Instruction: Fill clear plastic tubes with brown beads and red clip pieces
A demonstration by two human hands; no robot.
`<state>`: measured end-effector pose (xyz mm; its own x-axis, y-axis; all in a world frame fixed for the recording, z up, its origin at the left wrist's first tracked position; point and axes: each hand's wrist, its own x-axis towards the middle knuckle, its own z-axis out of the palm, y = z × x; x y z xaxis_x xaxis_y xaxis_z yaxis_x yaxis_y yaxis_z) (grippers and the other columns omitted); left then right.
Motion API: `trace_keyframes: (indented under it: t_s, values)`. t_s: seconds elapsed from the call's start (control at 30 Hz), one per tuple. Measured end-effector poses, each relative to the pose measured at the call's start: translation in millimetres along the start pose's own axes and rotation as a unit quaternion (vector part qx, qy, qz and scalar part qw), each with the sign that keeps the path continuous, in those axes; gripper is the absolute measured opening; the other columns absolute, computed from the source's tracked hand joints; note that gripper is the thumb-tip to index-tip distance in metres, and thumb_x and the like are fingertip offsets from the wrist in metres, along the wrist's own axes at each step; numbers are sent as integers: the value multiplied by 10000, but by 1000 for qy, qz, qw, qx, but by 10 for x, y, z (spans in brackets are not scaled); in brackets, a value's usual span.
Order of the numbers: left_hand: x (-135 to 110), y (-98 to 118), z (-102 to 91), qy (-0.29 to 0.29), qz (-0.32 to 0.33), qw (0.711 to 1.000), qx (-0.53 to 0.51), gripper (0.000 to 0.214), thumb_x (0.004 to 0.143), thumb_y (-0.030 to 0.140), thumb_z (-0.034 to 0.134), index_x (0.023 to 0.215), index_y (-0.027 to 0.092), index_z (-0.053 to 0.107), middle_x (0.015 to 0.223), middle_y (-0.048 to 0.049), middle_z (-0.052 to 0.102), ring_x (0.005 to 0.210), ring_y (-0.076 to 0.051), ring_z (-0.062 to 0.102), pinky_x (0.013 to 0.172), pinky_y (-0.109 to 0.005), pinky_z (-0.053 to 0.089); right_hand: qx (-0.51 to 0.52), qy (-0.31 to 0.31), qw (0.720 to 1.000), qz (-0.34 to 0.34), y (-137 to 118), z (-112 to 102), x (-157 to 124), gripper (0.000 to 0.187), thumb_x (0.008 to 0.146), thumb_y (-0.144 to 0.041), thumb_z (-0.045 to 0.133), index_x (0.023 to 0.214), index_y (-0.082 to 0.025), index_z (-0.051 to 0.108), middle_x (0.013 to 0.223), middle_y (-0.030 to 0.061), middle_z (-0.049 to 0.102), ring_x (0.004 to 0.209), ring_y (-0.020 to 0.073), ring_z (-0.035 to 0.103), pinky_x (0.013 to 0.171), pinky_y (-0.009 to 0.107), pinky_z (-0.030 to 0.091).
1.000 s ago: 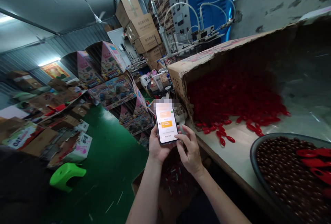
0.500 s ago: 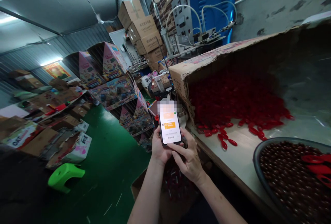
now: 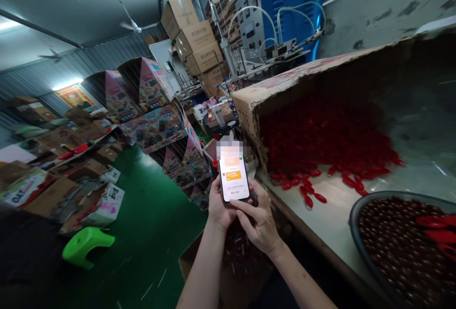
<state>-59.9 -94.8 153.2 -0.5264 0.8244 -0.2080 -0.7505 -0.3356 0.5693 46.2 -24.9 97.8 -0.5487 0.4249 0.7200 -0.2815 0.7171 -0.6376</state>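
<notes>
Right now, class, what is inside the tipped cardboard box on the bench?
Inside the tipped cardboard box lies a heap of small red plastic parts, some spilling onto the bench. The box's far end is dark, and anything beneath the heap's surface is covered.

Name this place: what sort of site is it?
Probably a small factory workshop: a blue machine with tubing, stacked cartons, and a tipped box spilling red plastic parts.

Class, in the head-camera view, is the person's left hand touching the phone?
Touching. The head view shows the left hand holding the phone from beneath, with the phone's back resting against it.
</notes>
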Motion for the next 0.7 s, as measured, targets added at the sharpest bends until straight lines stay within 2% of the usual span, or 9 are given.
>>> trace_keyframes:
  t_s: [0.33,0.7]
  values:
    - [-35,11,108,36,26,999,11,488,846,478,433,1113,117,624,1033,-157,702,955,-329,660,766,-496,542,4,11,1000,-16,-32,-22,21,316,834,-188,557,1084,-318,700,1508,9,245,1347,312,312,1067,518,323]
    - [7,-35,55,21,19,1000,9,505,833,490,469,1140,117,614,1055,-168,695,969,-336,654,765,-500,543,-7,4,1000,-16,-13,-28,-18,378,842,-195,557,1193,-311,637,1531,43,183,1368,326,281,1063,525,326]
